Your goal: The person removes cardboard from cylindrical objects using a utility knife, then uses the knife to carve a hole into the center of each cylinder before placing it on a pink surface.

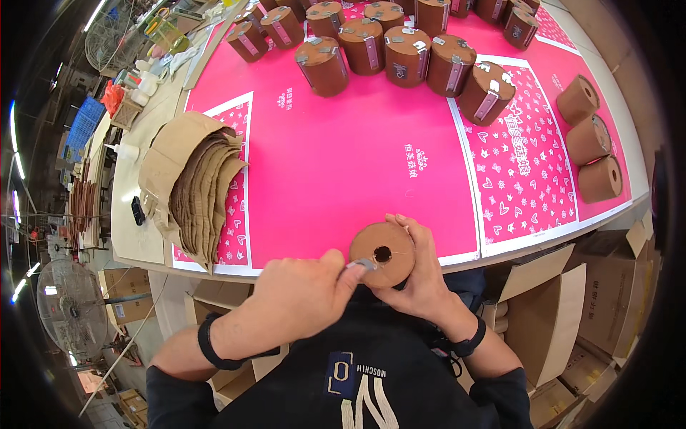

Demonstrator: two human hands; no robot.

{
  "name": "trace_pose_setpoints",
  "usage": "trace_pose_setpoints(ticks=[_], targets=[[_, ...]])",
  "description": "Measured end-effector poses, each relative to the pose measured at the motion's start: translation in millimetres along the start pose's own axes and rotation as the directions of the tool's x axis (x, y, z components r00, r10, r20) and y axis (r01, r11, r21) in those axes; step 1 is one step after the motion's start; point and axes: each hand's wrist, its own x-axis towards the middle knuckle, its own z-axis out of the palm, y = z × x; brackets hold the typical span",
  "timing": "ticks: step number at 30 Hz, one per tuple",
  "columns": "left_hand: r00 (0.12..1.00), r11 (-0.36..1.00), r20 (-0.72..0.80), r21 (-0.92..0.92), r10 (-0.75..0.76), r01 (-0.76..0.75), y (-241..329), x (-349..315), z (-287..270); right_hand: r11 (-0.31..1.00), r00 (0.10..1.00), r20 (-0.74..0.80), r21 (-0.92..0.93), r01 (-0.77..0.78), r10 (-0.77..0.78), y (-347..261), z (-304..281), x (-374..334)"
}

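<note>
At the table's near edge my right hand [421,275] cups a brown cylindrical box [393,236], its fingers and thumb around the right side. The round end turned toward me has a dark hole in the middle. My left hand [300,293] is closed, thumb pressed against the index finger, on a small grey metal piece [363,264]. That piece meets the box's round face just left of the hole. Whether it is a tool or a fitting cannot be made out, since the fingers hide most of it.
Several brown cylinders [364,53] with clips on top stand across the far side of the pink printed table covering [343,143]. More brown cylinders [589,139] lie at the right edge. Curved brown sheets [186,157] are stacked on the left. Open cartons [550,307] stand below at the right.
</note>
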Motion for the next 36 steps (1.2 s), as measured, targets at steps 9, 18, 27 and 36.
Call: trace_pose_setpoints(ticks=[9, 18, 27, 36], targets=[[1.0, 0.999, 0.0, -0.021, -0.028, 0.028, -10.7, 7.1, -7.6, 0.998, 0.998, -0.014, -0.01, -0.054, 0.054, -7.2, -9.4, 2.9], [1.0, 1.0, -0.012, 0.012, 0.011, -0.011, -2.0, 3.5, -1.2, 0.995, 0.999, -0.026, -0.101, -0.022, 0.02, -3.5, -6.3, 5.6], [1.0, 0.999, -0.003, 0.018, 0.031, -0.031, 1.7, 0.9, 2.2, 0.994, 0.993, -0.114, -0.113, 0.003, -0.016, -3.0, 3.3, 6.0], [1.0, 1.0, -0.03, 0.022, -0.001, 0.002, 1.6, -0.6, 3.5, 0.986, 0.996, -0.09, -0.167, 0.013, -0.028, -3.7, 3.0, 4.6]])
